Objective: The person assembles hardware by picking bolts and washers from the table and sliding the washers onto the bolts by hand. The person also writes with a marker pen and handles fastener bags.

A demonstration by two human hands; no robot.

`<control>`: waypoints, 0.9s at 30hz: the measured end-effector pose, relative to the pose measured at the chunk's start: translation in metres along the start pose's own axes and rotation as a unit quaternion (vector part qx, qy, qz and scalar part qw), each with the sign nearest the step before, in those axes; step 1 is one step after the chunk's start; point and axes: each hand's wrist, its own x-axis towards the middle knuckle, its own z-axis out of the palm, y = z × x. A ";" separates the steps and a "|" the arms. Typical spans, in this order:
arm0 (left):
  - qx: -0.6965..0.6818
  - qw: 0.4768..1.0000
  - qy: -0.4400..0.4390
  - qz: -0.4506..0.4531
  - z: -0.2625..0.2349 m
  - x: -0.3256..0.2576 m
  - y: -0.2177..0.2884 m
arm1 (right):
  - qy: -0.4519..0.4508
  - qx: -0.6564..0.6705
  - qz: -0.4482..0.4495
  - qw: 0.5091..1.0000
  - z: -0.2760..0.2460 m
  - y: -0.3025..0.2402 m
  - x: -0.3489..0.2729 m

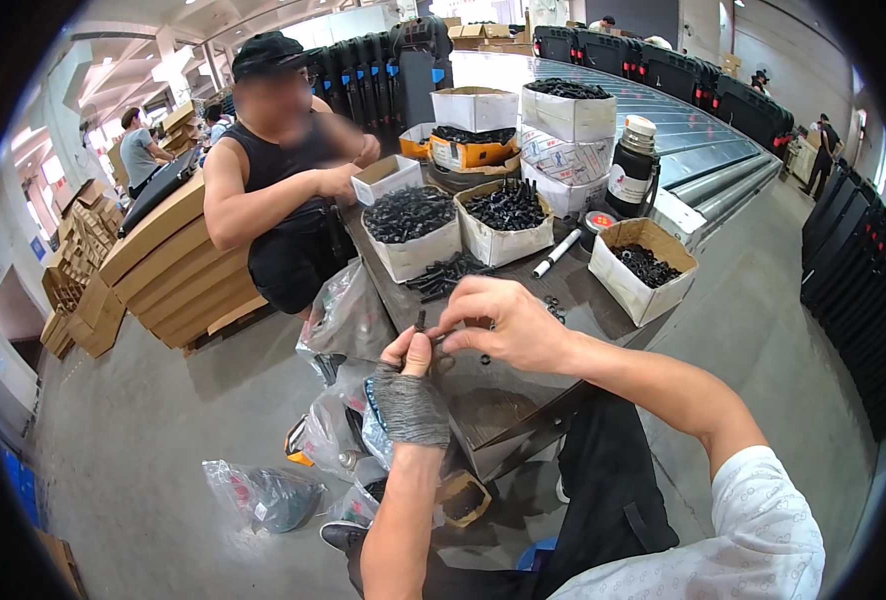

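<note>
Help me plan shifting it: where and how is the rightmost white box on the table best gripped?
Probably two-handed, by opposite outer walls of the white box, coming from the wearer's side: it stands upright and open-topped with loose small black rings inside, so its flat walls suit a level hold.

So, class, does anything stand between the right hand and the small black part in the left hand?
Nothing visible does. The right hand is close beside the small black part, whose tip pokes up from the left hand. Contact is unclear.

On the table point(585, 285), rings point(553, 303) lie left of a box point(619, 288) (flask point(631, 185) behind).
</note>
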 end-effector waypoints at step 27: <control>0.013 0.994 -0.106 -0.014 0.015 -0.009 0.000 | -0.053 0.005 0.081 0.995 -0.020 -0.011 0.010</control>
